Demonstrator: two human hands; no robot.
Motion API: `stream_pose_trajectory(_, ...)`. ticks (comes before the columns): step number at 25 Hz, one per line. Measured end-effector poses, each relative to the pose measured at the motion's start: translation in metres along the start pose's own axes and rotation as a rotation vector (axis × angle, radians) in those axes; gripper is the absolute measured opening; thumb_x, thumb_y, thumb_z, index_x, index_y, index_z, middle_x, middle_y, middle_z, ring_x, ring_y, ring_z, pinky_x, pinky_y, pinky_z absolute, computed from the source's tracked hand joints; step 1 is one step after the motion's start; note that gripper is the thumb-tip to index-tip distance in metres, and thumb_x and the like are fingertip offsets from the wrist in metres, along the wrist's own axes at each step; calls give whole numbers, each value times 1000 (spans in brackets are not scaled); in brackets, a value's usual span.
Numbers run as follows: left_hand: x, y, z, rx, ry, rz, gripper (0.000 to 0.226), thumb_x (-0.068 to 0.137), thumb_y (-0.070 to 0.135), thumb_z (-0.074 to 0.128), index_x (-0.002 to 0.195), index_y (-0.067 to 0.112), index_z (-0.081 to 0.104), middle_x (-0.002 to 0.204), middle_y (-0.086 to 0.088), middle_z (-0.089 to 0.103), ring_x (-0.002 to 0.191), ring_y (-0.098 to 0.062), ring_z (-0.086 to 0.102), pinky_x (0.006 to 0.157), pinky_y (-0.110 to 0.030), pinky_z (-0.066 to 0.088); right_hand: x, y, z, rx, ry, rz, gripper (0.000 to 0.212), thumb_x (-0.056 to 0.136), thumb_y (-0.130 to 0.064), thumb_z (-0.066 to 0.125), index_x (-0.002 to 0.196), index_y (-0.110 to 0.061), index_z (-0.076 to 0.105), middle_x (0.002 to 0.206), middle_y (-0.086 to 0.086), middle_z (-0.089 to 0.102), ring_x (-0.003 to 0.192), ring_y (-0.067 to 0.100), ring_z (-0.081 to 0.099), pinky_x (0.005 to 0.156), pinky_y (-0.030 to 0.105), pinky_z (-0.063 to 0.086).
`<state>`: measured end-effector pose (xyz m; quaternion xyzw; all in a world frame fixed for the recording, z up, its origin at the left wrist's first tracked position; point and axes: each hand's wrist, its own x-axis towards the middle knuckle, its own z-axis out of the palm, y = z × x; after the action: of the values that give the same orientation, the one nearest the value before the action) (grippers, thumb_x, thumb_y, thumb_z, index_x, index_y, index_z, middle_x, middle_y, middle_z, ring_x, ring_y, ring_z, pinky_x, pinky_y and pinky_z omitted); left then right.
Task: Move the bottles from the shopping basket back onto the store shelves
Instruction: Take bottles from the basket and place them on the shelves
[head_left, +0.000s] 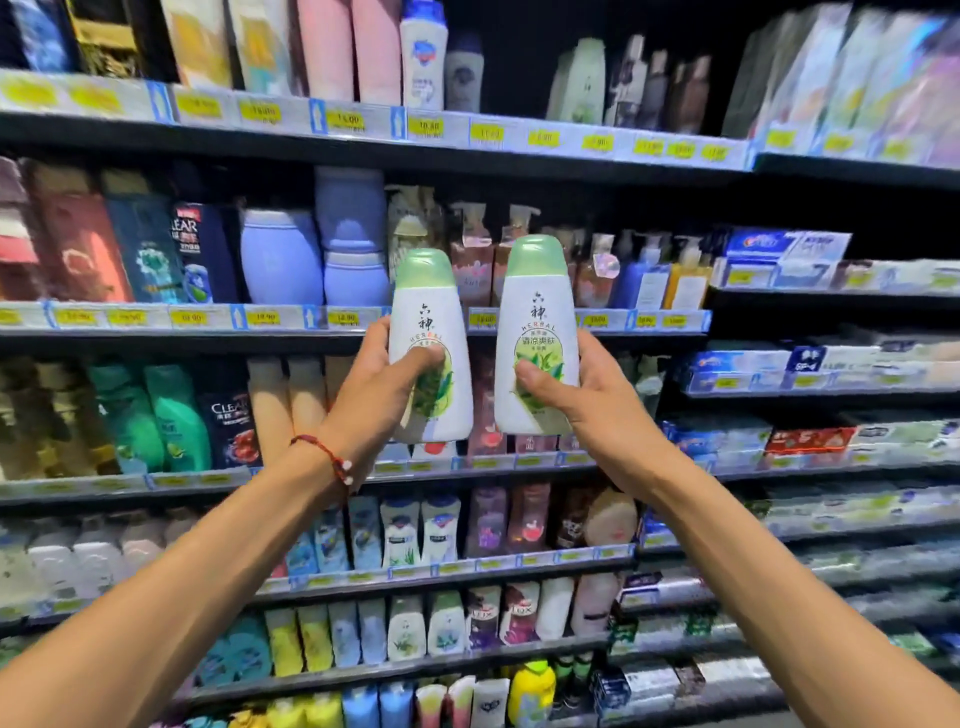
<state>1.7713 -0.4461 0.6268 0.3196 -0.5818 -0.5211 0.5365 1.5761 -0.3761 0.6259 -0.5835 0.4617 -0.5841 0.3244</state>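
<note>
White, green-capped: left bottle (423, 312) gripped upright in left hand (382, 387), right bottle (537, 322) likewise in right hand (589, 410), side by side, just apart, shelves (208, 338) straight ahead.

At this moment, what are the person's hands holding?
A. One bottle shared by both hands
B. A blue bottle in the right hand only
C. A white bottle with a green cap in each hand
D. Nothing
C: the left hand grips one green-capped white bottle and the right hand grips another.
</note>
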Motion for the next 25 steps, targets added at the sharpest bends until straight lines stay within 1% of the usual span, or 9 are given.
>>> stream_pose_trajectory(3, 46, 14, 17, 11, -22, 50, 39, 99, 12, 59, 137, 13, 48, 119, -6, 67, 96, -17, 65, 79, -33, 57, 49, -6, -23, -4, 51, -51, 43, 97, -15, 69, 137, -15, 54, 121, 7, 74, 101, 13, 73, 87, 32, 62)
stream_pose_trajectory(6, 92, 26, 32, -5, -44, 98, 37, 99, 9, 58, 135, 12, 49, 110, -2, 67, 90, -12, 66, 77, -28, 58, 95, -16, -43, 8, 94, -92, 40, 97, -10, 69, 134, -11, 55, 119, 9, 74, 97, 13, 72, 82, 29, 63)
stream_pose_trajectory(8, 118, 36, 43, 8, -55, 138, 35, 99, 8, 58, 132, 14, 50, 108, 1, 67, 91, -10, 65, 77, -25, 56, 124, -22, -54, 25, 124, -114, 41, 96, -9, 69, 134, -9, 54, 122, 13, 73, 98, 16, 71, 89, 34, 63)
stream_pose_trajectory(12, 171, 58, 72, 11, -89, 186, 32, 98, 9, 62, 127, 16, 51, 112, -3, 68, 101, -20, 64, 91, -42, 54, 178, -34, -82, -3, 133, -186, 40, 94, -10, 72, 131, -4, 58, 117, 13, 76, 97, 17, 72, 88, 37, 63)
stream_pose_trajectory(14, 193, 67, 87, 43, -94, 227, 36, 94, 13, 69, 126, 17, 53, 118, -7, 69, 108, -25, 66, 99, -45, 53, 199, -41, -99, -15, 134, -218, 38, 91, -9, 75, 127, -4, 62, 111, 7, 79, 94, 15, 75, 81, 32, 63)
stream_pose_trajectory(16, 210, 76, 102, 75, -92, 273, 43, 95, 13, 70, 133, 12, 50, 125, -12, 68, 117, -28, 66, 104, -47, 52, 216, -48, -113, -33, 116, -257, 36, 90, -8, 77, 124, -3, 65, 107, 4, 80, 92, 12, 76, 76, 25, 61)
stream_pose_trajectory(20, 240, 92, 135, 67, -39, 320, 42, 100, 10, 61, 139, 9, 46, 130, -14, 66, 110, -20, 64, 100, -40, 53, 259, -66, -152, -93, 119, -340, 36, 88, -6, 79, 122, -4, 67, 105, 0, 80, 88, 5, 76, 74, 18, 58)
stream_pose_trajectory(22, 252, 97, 148, 64, -25, 321, 41, 100, 12, 61, 138, 13, 48, 128, -11, 66, 110, -19, 64, 95, -34, 53, 284, -75, -169, -92, 140, -374, 37, 85, -3, 82, 120, -3, 68, 105, 0, 80, 88, 6, 76, 74, 19, 59)
stream_pose_trajectory(25, 267, 101, 161, 49, -7, 325, 39, 99, 12, 62, 136, 16, 50, 124, -7, 69, 111, -21, 66, 95, -38, 54, 316, -90, -185, -72, 152, -393, 39, 84, -3, 83, 119, -4, 68, 107, 3, 80, 91, 12, 77, 79, 24, 61)
